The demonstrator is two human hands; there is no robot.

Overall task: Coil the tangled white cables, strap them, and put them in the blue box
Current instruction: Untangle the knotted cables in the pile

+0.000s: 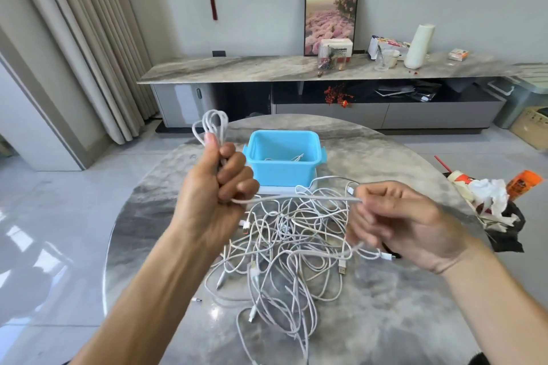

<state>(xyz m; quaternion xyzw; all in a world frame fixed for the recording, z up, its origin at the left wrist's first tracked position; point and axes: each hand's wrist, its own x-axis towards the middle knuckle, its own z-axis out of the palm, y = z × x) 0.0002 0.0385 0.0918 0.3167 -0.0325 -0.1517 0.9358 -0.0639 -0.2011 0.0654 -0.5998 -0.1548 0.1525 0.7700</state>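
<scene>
- White cable coil (211, 124) is sticking up out of the left hand (218, 187), whose fingers are clenching round its loops.
- The free tail (296, 199) is running level and rightward from that fist, ending at the right hand (394, 222), which is pinching the tail's end between thumb and fingertips.
- The tangled pile (284, 252) is lying on the marble table (400, 320) below both hands.
- The blue box (283, 157) is sitting just beyond, nearer the left hand.

Two bare hands, left (216, 187) and right (397, 225), on bare forearms, no rings, no watch, no gloves seen. Sleeve edge of dark fabric (479, 360) just showing at the lower right corner, near the right elbow.
</scene>
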